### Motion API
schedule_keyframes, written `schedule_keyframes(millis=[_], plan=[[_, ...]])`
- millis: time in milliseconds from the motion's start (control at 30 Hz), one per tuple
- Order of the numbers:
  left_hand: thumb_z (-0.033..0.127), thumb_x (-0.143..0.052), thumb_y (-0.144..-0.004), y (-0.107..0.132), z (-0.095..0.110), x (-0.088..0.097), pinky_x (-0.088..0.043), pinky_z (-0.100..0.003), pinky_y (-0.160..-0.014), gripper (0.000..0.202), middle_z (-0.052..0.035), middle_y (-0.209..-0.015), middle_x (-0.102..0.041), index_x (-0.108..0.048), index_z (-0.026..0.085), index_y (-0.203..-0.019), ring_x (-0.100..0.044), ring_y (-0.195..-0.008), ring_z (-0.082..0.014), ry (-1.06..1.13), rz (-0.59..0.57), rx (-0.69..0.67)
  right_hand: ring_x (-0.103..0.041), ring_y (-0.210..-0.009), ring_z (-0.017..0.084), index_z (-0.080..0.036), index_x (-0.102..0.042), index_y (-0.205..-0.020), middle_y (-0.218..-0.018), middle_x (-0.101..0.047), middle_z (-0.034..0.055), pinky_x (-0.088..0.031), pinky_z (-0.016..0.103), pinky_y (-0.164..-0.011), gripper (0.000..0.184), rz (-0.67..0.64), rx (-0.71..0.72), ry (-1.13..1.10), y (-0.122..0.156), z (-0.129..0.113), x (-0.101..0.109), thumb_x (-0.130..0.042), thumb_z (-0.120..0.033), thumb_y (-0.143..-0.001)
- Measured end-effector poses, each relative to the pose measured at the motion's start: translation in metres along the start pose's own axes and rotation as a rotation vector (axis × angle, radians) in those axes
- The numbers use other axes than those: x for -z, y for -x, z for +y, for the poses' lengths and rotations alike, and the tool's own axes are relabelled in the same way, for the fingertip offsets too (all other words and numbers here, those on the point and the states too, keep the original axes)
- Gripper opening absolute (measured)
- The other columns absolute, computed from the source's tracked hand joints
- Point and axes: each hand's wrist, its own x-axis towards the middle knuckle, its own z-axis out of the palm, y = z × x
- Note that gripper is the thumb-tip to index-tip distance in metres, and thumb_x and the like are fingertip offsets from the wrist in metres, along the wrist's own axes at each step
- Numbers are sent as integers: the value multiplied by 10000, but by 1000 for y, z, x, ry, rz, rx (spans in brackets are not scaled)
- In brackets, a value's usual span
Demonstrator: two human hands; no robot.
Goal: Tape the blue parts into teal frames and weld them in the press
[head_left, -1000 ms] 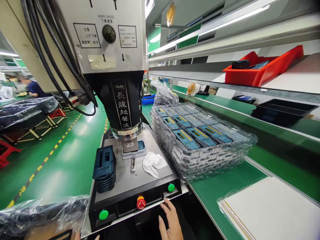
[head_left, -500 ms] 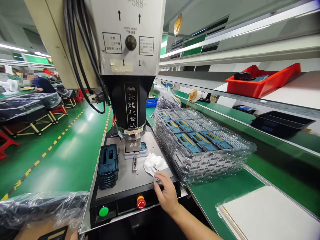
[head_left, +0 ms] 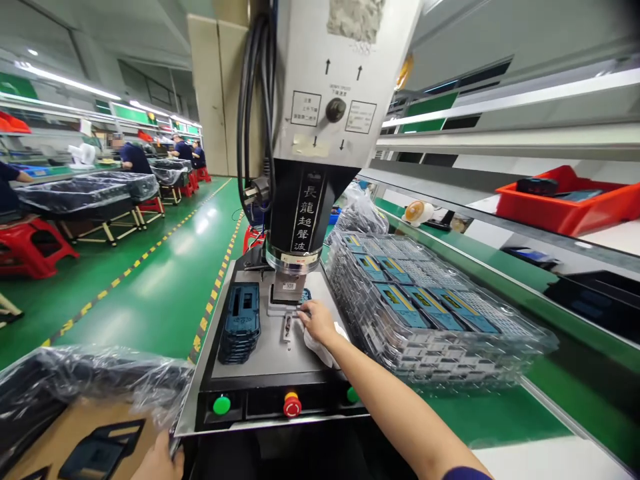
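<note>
Under the press head (head_left: 291,285), my right hand (head_left: 319,321) reaches to the right front of a light-coloured fixture (head_left: 275,309). Its fingers are bent together at the fixture's edge; what they grip, if anything, is hidden. A blue plastic panel (head_left: 306,294) shows partly behind the fingers. A crumpled white cloth (head_left: 320,350) lies beneath my right wrist. At the bottom left, my left hand (head_left: 161,461) is partly cut off, its thumb and a finger apart, near a plastic-lined box (head_left: 107,363). Left of the fixture stands a stack of dark blue plastic panels (head_left: 241,327).
Clear trays (head_left: 400,333) with blue panels are piled on the right bench. Along the machine's front are a green button (head_left: 221,405) and a red emergency stop (head_left: 293,404). Dark panels (head_left: 103,450) lie in the lined box. A red bin (head_left: 560,207) sits on the shelf.
My right hand has moved forward from beside the cloth to the fixture. My left hand has come further into view at the bottom left. The camera view has turned left.
</note>
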Motion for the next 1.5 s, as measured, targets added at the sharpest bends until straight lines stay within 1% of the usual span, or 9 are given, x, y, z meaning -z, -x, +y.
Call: schedule_keyframes(millis=[167, 333, 733, 1000, 1200, 1300, 1367, 1433, 1500], plan=[[246, -262, -901, 6, 4, 3, -441, -397, -816, 373, -181, -1060, -659, -419, 120, -1215, -653, -967, -293, -26, 43, 0, -561, -1008, 233, -144, -677, -990, -1042, -644, 104, -413, 328, -899, 214, -4, -8, 113, -17, -7, -3, -621, -270, -827], [237, -247, -909, 13, 12, 11, -429, -432, -830, 335, -172, -1109, -640, -405, 151, -1191, -639, -986, -299, -40, 13, 2, -562, -1007, 221, -163, -690, -974, -1037, -651, 89, -409, 300, -890, 200, -37, 18, 200, -28, -5, -9, -598, -292, -851], [240, -333, -878, 23, 26, 19, -436, -442, -784, 283, -158, -1126, -589, -427, 176, -1137, -617, -997, -313, -13, 79, 46, -591, -917, 242, -168, -720, -942, -955, -668, 116, -418, 325, -795, 266, -73, 245, 349, -36, 0, -24, -475, -273, -925], [229, -385, -854, 25, 25, 18, -439, -456, -800, 318, -162, -1110, -595, -453, 165, -1158, -619, -976, -324, 33, 132, 53, -599, -902, 244, -183, -689, -954, -948, -684, 108, -417, 360, -825, 289, -26, 421, 374, -14, 4, -2, -416, -279, -951], [301, -392, -866, 26, 15, 18, -429, -367, -949, 423, -129, -1276, -531, -408, 173, -1268, -530, -1174, -251, 160, 242, 54, -611, -856, 236, -221, -684, -989, -903, -690, 87, -447, 386, -832, 271, 110, 541, 232, 49, -3, 30, -443, -334, -940], [429, -346, -889, 42, 20, 19, -405, -347, -1010, 443, -142, -1257, -542, -456, 138, -1205, -519, -1183, -245, 411, 475, 6, -619, -817, 214, -264, -667, -1016, -888, -679, 66, -488, 344, -758, 228, 105, 436, -48, 97, -18, 53, -486, -360, -915], [488, -408, -870, 62, 38, 22, -413, -370, -1006, 450, -136, -1198, -579, -507, 147, -1148, -556, -1112, -259, 584, 551, -73, -609, -768, 197, -274, -661, -979, -845, -661, 48, -486, 315, -692, 217, -65, 293, -254, 128, -31, 68, -485, -382, -911], [518, -467, -857, 85, 66, 27, -419, -378, -998, 443, -126, -1159, -607, -546, 157, -1099, -574, -1069, -259, 718, 466, -139, -579, -723, 180, -247, -656, -869, -789, -635, 32, -458, 301, -660, 255, -308, 90, -452, 152, -44, 75, -483, -431, -905], [538, -511, -843, 107, 99, 36, -423, -372, -995, 466, -133, -1121, -627, -557, 142, -1085, -580, -1069, -256, 902, 261, -177, -527, -659, 151, -203, -619, -737, -709, -597, 12, -412, 277, -611, 345, -540, -179, -690, 169, -54, 71, -510, -500, -875]])
